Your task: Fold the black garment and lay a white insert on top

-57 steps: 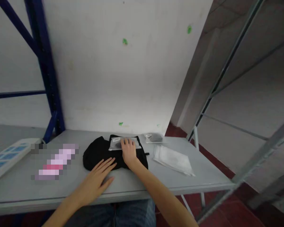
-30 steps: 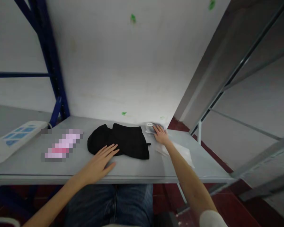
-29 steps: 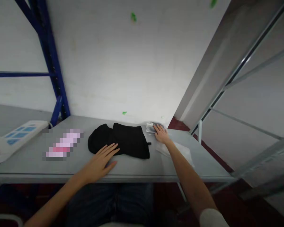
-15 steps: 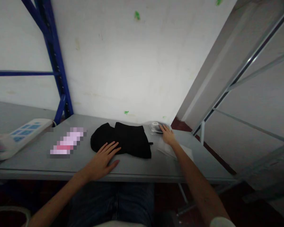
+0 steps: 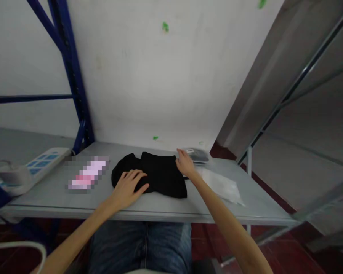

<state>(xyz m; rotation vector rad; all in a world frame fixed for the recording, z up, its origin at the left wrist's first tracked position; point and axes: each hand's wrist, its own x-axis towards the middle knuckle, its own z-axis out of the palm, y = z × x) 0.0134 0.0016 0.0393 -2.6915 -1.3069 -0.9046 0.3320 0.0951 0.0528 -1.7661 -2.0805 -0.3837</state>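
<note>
A black cloth piece (image 5: 162, 173), rounded at its left end and notched at its top edge, lies flat on the grey table. A narrow black tab sticks out at its right side, partly behind my right wrist. My left hand (image 5: 130, 186) rests on the cloth's lower left part, palm down and fingers spread. At the upper right corner of the cloth is my right hand (image 5: 185, 163), touching its edge with fingers partly apart. Just behind that hand lies a clear plastic packet (image 5: 199, 155) with something dark inside and a white label. A thin whitish bag (image 5: 223, 186) is under and beside my right forearm.
To the left lie a pixelated pink phone-like object (image 5: 88, 173) and a white power strip (image 5: 47, 161) with a plugged-in adapter (image 5: 15, 179). A blue metal post (image 5: 74, 76) rises at the back left. The white wall closes off the table's (image 5: 171, 213) far edge.
My right hand has left the plastic packet and come left to the cloth's corner. My left hand stays on the cloth, fingers slightly more bent. The view has shifted slightly.
</note>
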